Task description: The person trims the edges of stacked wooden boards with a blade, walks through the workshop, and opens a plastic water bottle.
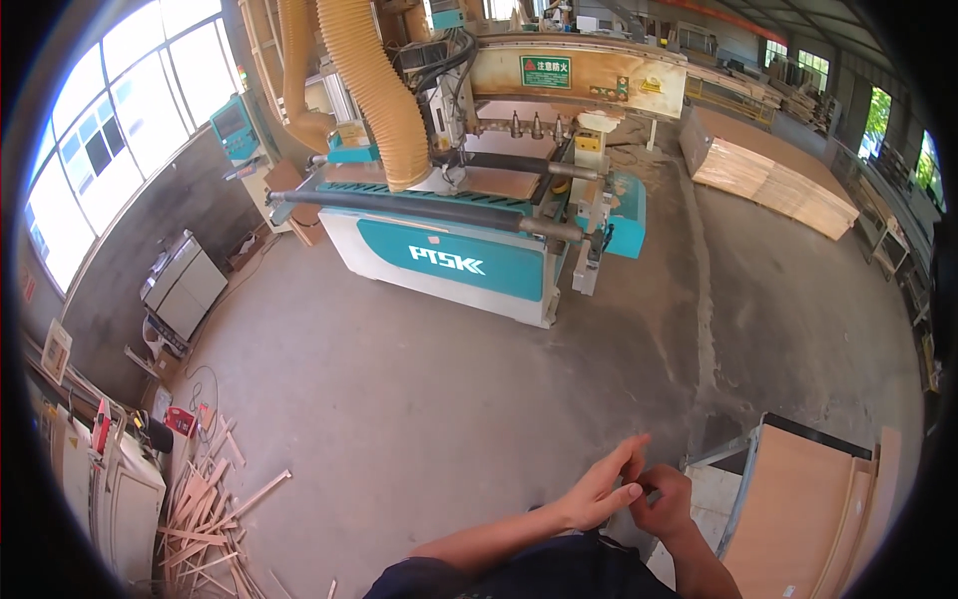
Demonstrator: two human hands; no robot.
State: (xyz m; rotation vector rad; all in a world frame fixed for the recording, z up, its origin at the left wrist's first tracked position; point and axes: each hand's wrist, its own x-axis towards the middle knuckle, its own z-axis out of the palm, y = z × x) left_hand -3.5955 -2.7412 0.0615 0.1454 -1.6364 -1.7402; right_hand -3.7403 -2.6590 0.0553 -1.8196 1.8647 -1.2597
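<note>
My left hand point(604, 489) is held out at the lower centre, fingers loosely extended and apart from the thumb, with nothing visible in it. Just right of it, my right hand point(663, 501) has curled fingers against the left hand's fingertips; whatever is inside it, if anything, is hidden. Beside both hands at the lower right is a cart or table point(704, 477) with a dark metal edge, bearing light brown boards point(798, 499).
A teal-and-white CNC machine point(359, 250) with yellow hoses point(374, 90) stands ahead. Stacked sheets point(768, 170) lie back right. Wood offcuts point(200, 509) and white equipment point(130, 499) are lower left. A white cabinet point(190, 290) stands by the left wall.
</note>
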